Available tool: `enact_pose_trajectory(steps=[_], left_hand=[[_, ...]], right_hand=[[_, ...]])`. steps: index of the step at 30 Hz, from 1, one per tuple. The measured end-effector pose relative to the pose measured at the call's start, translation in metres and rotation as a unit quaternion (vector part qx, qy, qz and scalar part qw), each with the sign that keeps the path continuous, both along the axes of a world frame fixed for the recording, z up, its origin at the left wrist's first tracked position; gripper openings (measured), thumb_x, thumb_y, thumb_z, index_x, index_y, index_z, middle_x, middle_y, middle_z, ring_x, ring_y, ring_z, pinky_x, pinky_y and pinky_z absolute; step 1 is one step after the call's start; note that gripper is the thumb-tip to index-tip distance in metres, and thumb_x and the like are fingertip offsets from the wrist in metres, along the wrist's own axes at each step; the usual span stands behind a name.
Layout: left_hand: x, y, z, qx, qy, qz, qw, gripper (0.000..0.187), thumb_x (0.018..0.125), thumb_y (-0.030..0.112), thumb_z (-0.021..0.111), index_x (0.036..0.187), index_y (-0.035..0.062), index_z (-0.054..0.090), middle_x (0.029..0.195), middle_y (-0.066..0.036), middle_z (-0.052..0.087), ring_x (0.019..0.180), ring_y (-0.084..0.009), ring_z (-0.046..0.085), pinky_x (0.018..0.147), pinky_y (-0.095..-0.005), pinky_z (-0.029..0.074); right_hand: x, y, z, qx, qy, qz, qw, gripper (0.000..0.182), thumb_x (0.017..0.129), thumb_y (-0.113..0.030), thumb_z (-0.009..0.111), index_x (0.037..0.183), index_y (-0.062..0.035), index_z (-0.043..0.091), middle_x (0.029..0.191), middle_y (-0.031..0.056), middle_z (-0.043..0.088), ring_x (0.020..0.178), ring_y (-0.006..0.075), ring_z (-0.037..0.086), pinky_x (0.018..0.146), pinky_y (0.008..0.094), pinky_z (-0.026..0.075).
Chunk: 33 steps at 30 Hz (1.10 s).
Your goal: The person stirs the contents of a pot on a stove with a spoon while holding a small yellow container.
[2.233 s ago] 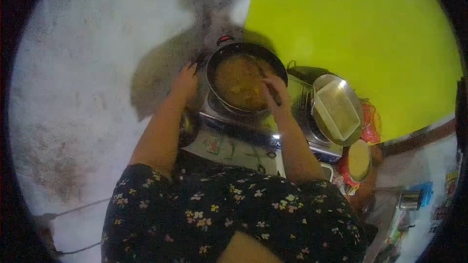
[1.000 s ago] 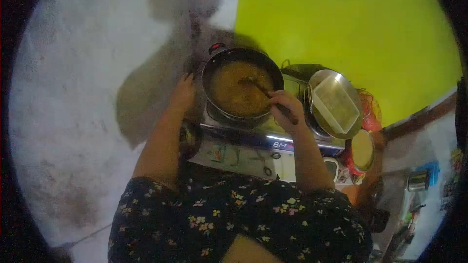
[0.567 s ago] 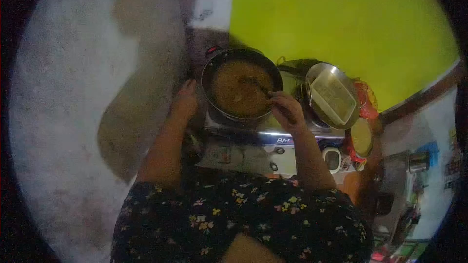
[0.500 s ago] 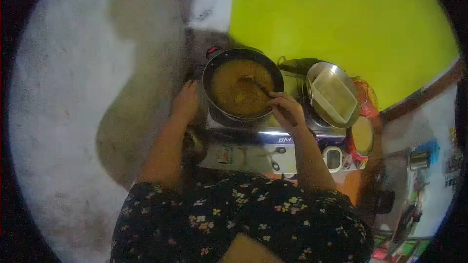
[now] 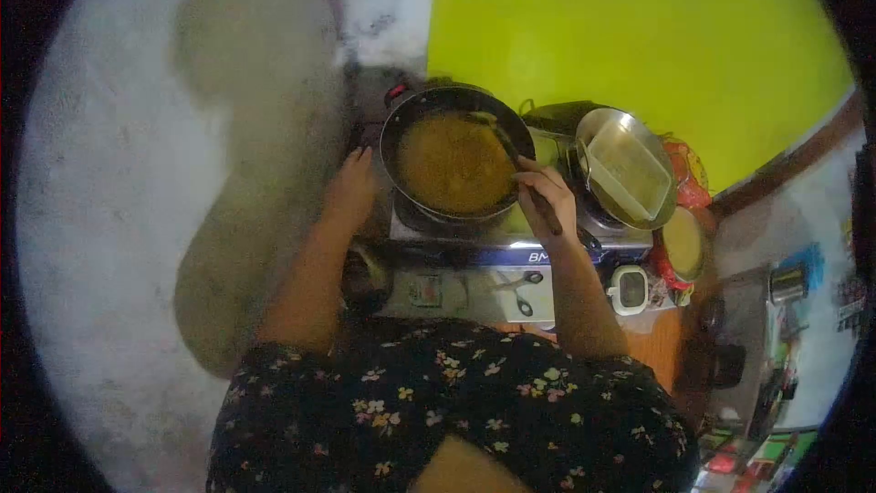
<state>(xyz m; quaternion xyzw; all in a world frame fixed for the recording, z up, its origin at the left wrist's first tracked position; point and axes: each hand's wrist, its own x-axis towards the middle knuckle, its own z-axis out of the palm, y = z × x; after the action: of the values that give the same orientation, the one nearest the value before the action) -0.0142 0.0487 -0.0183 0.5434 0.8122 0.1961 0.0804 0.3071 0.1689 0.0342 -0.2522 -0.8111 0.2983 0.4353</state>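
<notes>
A dark, deep wok (image 5: pixel 391 169) stands on the gas stove (image 5: pixel 474 254), holding an orange-brown liquid food (image 5: pixel 452 169). My right hand (image 5: pixel 547 201) is closed around the dark handle of a cooking spoon (image 5: pixel 505 143). The spoon's pale head shows near the wok's far inner wall; its exact shape is blurred. To the left of the wok, close to its side, my left hand (image 5: pixel 354 184) has its fingers stretched forward. I see nothing held in it, though its underside is hidden.
Right of the wok, a metal pan (image 5: pixel 607 119) holds a pale rectangular tray (image 5: pixel 630 173). A round light lid or container (image 5: pixel 683 245) and a white-rimmed container (image 5: pixel 629 290) are nearer right. Spoons (image 5: pixel 526 297) lie before the stove. A grey wall (image 5: pixel 119 219) bounds the left.
My right hand has shifted slightly right and the spoon's head has moved from the middle of the food toward the wok's far side. The left hand has stayed beside the wok.
</notes>
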Motion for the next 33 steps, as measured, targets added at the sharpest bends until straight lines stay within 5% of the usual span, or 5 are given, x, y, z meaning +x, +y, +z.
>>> enact_pose_trajectory(steps=[10, 14, 18, 21, 33], left_hand=[[0.005, 0.007, 0.017, -0.037, -0.032, 0.023, 0.999, 0.049, 0.096, 0.012, 0.038, 0.144, 0.0054, 0.035, 0.151, -0.014, 0.031, 0.134, -0.0335, 0.037, 0.11, -0.0444, 0.034], [0.001, 0.007, 0.011, -0.039, -0.035, 0.016, 0.999, 0.048, 0.097, 0.013, 0.037, 0.144, 0.0048, 0.035, 0.151, -0.013, 0.031, 0.134, -0.0341, 0.038, 0.11, -0.0453, 0.034], [-0.001, 0.008, 0.008, -0.027, -0.021, 0.014, 0.999, 0.047, 0.098, 0.016, 0.034, 0.144, 0.0054, 0.036, 0.151, -0.014, 0.032, 0.134, -0.0346, 0.038, 0.11, -0.0458, 0.034], [0.005, 0.008, 0.019, -0.052, -0.03, 0.031, 0.998, 0.046, 0.099, 0.016, 0.033, 0.144, 0.005, 0.036, 0.151, -0.014, 0.031, 0.134, -0.0345, 0.038, 0.11, -0.046, 0.034], [-0.001, 0.007, 0.003, 0.007, -0.024, 0.009, 1.0, 0.046, 0.098, 0.014, 0.034, 0.143, 0.0028, 0.036, 0.149, -0.019, 0.033, 0.131, -0.0373, 0.041, 0.109, -0.0458, 0.034]], right_hand=[[0.009, -0.003, 0.023, 0.055, -0.004, -0.056, 0.997, 0.023, 0.077, 0.007, 0.065, 0.097, -0.0028, 0.065, 0.107, 0.0169, 0.065, 0.099, 0.0285, 0.064, 0.087, 0.0353, 0.05], [0.012, 0.008, 0.009, -0.208, 0.204, -0.033, 0.956, 0.014, 0.086, -0.001, 0.065, 0.099, 0.0003, 0.06, 0.098, 0.0117, 0.066, 0.095, 0.024, 0.065, 0.083, 0.0324, 0.052], [0.011, 0.002, 0.017, -0.355, 0.218, -0.098, 0.904, 0.01, 0.089, -0.004, 0.064, 0.093, -0.0001, 0.055, 0.088, 0.0123, 0.065, 0.075, 0.0211, 0.067, 0.068, 0.0304, 0.056], [0.017, 0.017, -0.013, -0.357, 0.2, -0.112, 0.905, 0.018, 0.088, -0.017, 0.067, 0.092, -0.0016, 0.057, 0.082, 0.0126, 0.066, 0.074, 0.0173, 0.067, 0.062, 0.0262, 0.052], [0.014, 0.02, -0.032, -0.304, 0.148, -0.099, 0.936, 0.018, 0.09, -0.017, 0.065, 0.098, -0.001, 0.061, 0.087, 0.0099, 0.067, 0.075, 0.0178, 0.067, 0.064, 0.0276, 0.052]])
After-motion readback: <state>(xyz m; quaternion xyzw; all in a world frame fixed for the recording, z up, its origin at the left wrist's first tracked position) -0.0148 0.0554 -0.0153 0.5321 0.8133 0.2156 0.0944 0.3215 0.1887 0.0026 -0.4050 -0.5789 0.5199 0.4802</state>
